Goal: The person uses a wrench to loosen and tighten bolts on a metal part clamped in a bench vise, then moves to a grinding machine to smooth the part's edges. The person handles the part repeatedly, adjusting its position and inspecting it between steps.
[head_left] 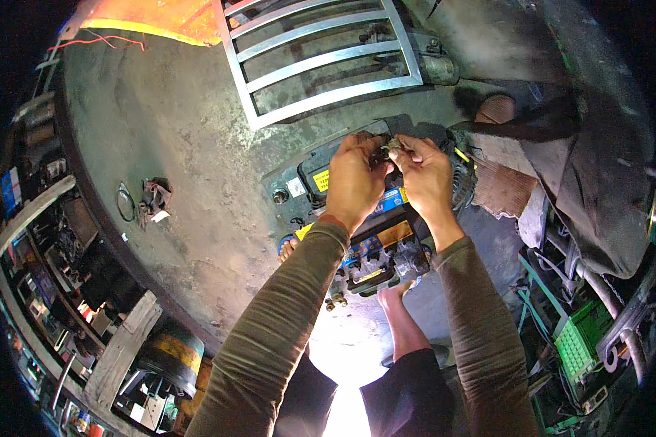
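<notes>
Black battery (310,162), yellow label (321,180) — right fingers (418,148) pinching metallic bit (393,144); left fingers (356,143) — cannot tell.

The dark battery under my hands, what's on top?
On the battery, at left: a round terminal, white sticker, yellow label. Your left hand and right hand hide whatever lies beneath.

The left hand (353,186) and right hand (430,182) are bare, rounded at the knuckles. A thin reddish band (333,220) circles the left wrist. Long olive-brown sleeves (277,328), close-fitting and finely creased, end in plain cuffs. Black legwear (410,390) stops above a bare shin (397,320).
</notes>
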### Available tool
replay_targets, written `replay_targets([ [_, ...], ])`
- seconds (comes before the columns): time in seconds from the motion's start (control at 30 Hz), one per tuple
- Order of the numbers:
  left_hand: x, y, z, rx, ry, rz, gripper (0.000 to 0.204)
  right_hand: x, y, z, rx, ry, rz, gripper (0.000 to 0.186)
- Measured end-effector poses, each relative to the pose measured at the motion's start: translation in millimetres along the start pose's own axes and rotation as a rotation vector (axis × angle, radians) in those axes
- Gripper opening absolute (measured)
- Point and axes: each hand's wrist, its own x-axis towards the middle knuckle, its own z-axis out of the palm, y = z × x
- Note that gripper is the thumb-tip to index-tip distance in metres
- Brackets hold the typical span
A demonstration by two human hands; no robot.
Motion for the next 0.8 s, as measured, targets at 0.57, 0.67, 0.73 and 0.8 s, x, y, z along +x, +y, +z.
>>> replay_targets([
  [0.57,14,6,4,0.096,0.051,-0.049,0.029,10,-1,-15,-0.229,-0.131,-0.283,0.03],
  [0.67,20,6,-1,0.106,-0.022,-0.041,0.028,16,-5,-23,-0.276,-0.185,-0.38,0.034],
  [0.73,18,6,-1,0.096,-0.02,-0.069,0.027,27,-12,-31,-0.329,-0.322,-0.372,0.036],
  [0.8,12,10,4,0.078,0.07,-0.088,0.025,43,-19,-39,-0.392,-0.363,-0.632,0.034],
])
